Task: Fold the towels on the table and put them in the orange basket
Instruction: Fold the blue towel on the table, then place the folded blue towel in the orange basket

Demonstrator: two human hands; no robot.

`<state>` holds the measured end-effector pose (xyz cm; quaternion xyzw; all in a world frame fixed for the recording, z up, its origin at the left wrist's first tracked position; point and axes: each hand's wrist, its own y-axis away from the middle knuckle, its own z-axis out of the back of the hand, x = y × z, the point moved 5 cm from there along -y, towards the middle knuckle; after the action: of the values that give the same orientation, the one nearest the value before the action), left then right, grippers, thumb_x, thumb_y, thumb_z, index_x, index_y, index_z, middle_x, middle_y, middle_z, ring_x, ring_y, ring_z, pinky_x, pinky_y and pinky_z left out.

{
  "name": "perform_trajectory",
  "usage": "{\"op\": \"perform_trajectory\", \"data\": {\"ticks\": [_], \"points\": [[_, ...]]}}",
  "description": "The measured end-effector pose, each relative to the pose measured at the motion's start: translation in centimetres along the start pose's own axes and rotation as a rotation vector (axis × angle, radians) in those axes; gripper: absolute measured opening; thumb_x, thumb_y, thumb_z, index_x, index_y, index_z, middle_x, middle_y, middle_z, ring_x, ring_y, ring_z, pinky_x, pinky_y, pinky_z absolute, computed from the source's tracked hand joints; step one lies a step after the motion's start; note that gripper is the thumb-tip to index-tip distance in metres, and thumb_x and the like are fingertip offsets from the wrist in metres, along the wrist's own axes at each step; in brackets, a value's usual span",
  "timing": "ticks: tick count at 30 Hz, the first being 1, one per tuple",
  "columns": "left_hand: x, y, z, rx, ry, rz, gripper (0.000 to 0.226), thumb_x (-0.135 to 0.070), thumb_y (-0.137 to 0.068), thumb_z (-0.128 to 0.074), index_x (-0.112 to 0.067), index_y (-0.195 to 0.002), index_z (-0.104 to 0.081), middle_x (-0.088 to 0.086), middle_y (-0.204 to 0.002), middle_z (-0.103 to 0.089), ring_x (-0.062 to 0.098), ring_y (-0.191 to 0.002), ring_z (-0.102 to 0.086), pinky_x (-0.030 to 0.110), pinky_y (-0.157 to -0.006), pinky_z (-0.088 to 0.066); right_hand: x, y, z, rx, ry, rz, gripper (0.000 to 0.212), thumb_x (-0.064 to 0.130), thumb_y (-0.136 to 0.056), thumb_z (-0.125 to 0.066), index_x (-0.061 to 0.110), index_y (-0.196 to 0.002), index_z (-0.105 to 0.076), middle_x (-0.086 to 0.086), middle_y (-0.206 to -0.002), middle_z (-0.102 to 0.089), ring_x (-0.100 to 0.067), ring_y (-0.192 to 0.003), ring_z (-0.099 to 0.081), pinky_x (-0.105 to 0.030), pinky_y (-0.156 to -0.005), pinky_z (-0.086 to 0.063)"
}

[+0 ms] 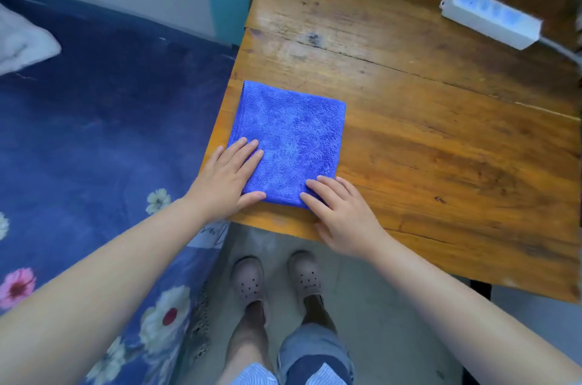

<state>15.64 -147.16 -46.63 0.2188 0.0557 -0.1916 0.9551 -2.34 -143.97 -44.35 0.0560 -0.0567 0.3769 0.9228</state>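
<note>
A blue towel (pixel 289 139), folded into a rough square, lies flat at the near left corner of the wooden table (pixel 425 120). My left hand (pixel 225 178) rests on its near left corner with straight fingers, the thumb along the towel's front edge. My right hand (pixel 338 211) lies on the near right corner, fingers spread and straight, their tips on the cloth. Neither hand grips the towel. No orange basket is in view.
A white power strip (pixel 489 16) with its cable sits at the table's far right. A bed with a dark blue flowered cover (pixel 104 139) runs along the left, a white cloth (pixel 22 41) on it. My feet in clogs (pixel 277 277) stand on the grey floor below.
</note>
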Motion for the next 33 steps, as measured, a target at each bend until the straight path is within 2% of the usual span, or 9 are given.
{"op": "perform_trajectory", "data": {"ticks": [5,9,12,15,17,21,25,28,33], "points": [[-1.3,-0.1,0.7,0.085,-0.270,0.055,0.075,-0.056,-0.093,-0.029,-0.012,-0.149,-0.006,0.008,-0.156,-0.006,0.022,-0.144,-0.006,0.045,-0.117,0.001,0.1,-2.0,0.0,0.024,0.135,0.043,0.026,0.006,-0.068,-0.031,0.010,-0.086,-0.049,-0.007,-0.079,-0.065,-0.025,-0.067,-0.060,-0.027,-0.058,-0.047],[-2.0,-0.1,1.5,0.095,-0.314,0.058,0.081,-0.055,-0.090,-0.041,-0.009,-0.148,-0.007,0.009,-0.153,-0.011,0.023,-0.142,-0.014,0.040,-0.116,-0.007,0.9,-3.2,-0.1,0.136,0.228,0.045,0.018,0.005,-0.068,-0.036,0.012,-0.066,-0.053,-0.002,-0.058,-0.056,-0.021,-0.049,-0.052,-0.022,-0.046,-0.036],[-2.1,0.6,1.0,0.021,-0.208,0.112,0.083,-0.045,-0.083,-0.060,-0.007,-0.145,-0.022,0.013,-0.152,-0.022,0.025,-0.141,-0.024,0.038,-0.114,-0.020,0.7,-3.7,1.1,0.228,0.171,0.057,0.009,0.010,-0.050,-0.055,0.013,-0.058,-0.059,-0.003,-0.055,-0.057,-0.022,-0.046,-0.053,-0.019,-0.041,-0.037],[-2.1,1.9,0.1,-0.234,-0.011,0.114,0.078,-0.025,-0.040,-0.092,0.001,-0.109,-0.064,0.023,-0.110,-0.065,0.036,-0.100,-0.065,0.047,-0.080,-0.053,-1.4,-3.3,2.1,0.287,-0.026,-0.019,0.038,-0.001,-0.061,-0.062,0.003,-0.099,-0.063,-0.011,-0.095,-0.064,-0.029,-0.088,-0.062,-0.030,-0.064,-0.049],[-2.2,3.0,-0.9,-0.420,0.144,0.148,0.055,-0.012,-0.048,-0.083,-0.006,-0.099,-0.063,0.019,-0.093,-0.070,0.030,-0.091,-0.064,0.044,-0.071,-0.055,-2.5,-3.0,3.2,0.363,-0.213,-0.051,0.044,-0.004,-0.075,-0.051,0.003,-0.119,-0.056,-0.014,-0.116,-0.059,-0.030,-0.109,-0.055,-0.035,-0.083,-0.045],[-3.3,5.9,-0.5,-0.646,0.382,0.238,0.028,-0.013,-0.067,-0.037,-0.018,-0.093,-0.045,0.014,-0.083,-0.070,0.018,-0.087,-0.044,0.028,-0.076,-0.039,-2.6,-3.3,6.7,0.331,-0.390,-0.018,0.042,-0.008,-0.080,-0.050,0.000,-0.120,-0.057,-0.017,-0.118,-0.062,-0.029,-0.110,-0.056,-0.031,-0.089,-0.039],[-3.0,10.4,0.1,-0.708,0.455,0.347,0.027,-0.017,-0.068,-0.039,-0.020,-0.094,-0.046,0.012,-0.084,-0.070,0.016,-0.082,-0.043,0.025,-0.073,-0.036,-1.0,-4.2,8.3,0.327,-0.423,0.049,0.042,-0.009,-0.081,-0.048,0.001,-0.121,-0.055,-0.013,-0.121,-0.059,-0.025,-0.111,-0.053,-0.018,-0.079,-0.031],[-2.0,15.8,1.1,-0.744,0.454,0.493,0.020,-0.026,-0.075,-0.042,-0.026,-0.094,-0.047,-0.001,-0.087,-0.067,0.013,-0.079,-0.043,0.031,-0.065,-0.049,2.7,-5.8,9.2,0.319,-0.453,0.144,0.041,-0.011,-0.079,-0.046,0.000,-0.117,-0.056,-0.013,-0.115,-0.057,-0.025,-0.102,-0.052,-0.016,-0.076,-0.029],[-0.1,27.1,2.4,-0.699,0.416,0.802,0.028,-0.042,-0.080,-0.038,-0.029,-0.099,-0.054,0.007,-0.092,-0.063,0.019,-0.087,-0.055,0.031,-0.065,-0.046,13.2,-8.5,10.5,0.288,-0.497,0.328,0.035,-0.013,-0.078,-0.047,-0.002,-0.109,-0.058,-0.013,-0.102,-0.057,-0.014,-0.086,-0.042,-0.016,-0.071,-0.029]]}}
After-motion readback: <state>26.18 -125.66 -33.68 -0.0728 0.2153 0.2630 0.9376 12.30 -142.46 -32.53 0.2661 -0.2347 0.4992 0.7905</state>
